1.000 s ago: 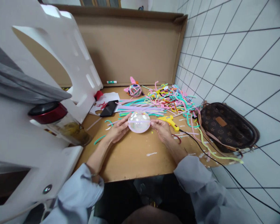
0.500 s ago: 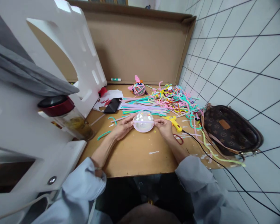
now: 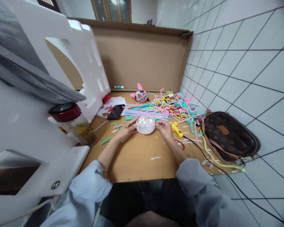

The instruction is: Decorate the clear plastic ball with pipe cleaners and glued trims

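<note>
A clear round plastic ball [image 3: 145, 128] with a pale lilac strip around its middle is held over the table between both hands. My left hand [image 3: 127, 130] grips its left side, fingers closed at the rim. On the opposite side, my right hand [image 3: 164, 130] pinches the ball's edge where the strip runs. Just right of that hand lies a yellow glue gun [image 3: 177, 129] with a black cord. Behind the ball, straight lilac and teal fuzzy stems [image 3: 144, 114] are laid out side by side.
A tangled heap of coloured stems [image 3: 175, 104] lies at the back right, beside a pink-eared ball figure [image 3: 141, 95]. A black phone [image 3: 115, 112] rests on paper. A lidded bottle [image 3: 73, 123] stands left; a brown handbag [image 3: 229, 135] sits right against the tiled wall.
The camera view has tilted up slightly, so the background sits lower in the picture. Both hands keep their hold on the ball, which has hardly moved.
</note>
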Action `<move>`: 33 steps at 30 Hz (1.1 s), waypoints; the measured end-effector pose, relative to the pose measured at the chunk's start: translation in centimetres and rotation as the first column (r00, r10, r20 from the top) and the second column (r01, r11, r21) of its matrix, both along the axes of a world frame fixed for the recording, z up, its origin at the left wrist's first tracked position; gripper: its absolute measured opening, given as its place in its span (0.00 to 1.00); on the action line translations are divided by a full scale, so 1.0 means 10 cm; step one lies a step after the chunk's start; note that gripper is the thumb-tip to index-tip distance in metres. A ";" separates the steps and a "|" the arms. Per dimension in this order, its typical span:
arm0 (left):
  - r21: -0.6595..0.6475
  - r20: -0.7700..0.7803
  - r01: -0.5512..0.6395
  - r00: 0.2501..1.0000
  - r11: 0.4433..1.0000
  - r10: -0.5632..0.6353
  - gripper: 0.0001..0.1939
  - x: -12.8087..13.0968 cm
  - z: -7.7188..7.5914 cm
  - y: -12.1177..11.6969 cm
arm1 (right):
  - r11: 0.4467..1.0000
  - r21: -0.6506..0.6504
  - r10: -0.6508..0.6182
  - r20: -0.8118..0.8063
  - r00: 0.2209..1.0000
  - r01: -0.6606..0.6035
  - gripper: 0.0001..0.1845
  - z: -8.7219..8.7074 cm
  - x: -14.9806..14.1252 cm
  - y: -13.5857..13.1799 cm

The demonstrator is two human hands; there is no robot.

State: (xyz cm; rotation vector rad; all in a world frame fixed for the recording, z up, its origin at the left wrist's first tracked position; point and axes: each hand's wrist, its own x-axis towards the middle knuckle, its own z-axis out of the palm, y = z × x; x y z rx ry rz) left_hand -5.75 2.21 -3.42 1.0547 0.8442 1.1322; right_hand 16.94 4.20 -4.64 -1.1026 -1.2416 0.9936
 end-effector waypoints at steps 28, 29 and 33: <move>-0.023 0.101 -0.094 0.990 0.995 0.096 0.33 0.28 0.10 0.31 | 0.924 0.311 -0.271 0.127 0.954 0.221 0.13 0.50 0.17 0.22; -0.016 0.103 -0.096 0.990 0.995 0.097 0.34 0.28 0.10 0.31 | 0.917 0.313 -0.296 0.123 0.947 0.246 0.12 0.54 0.21 0.17; -0.031 0.106 -0.105 0.988 0.994 0.108 0.32 0.27 0.07 0.34 | 0.891 0.353 -0.388 0.266 0.882 0.286 0.12 0.57 0.43 -0.24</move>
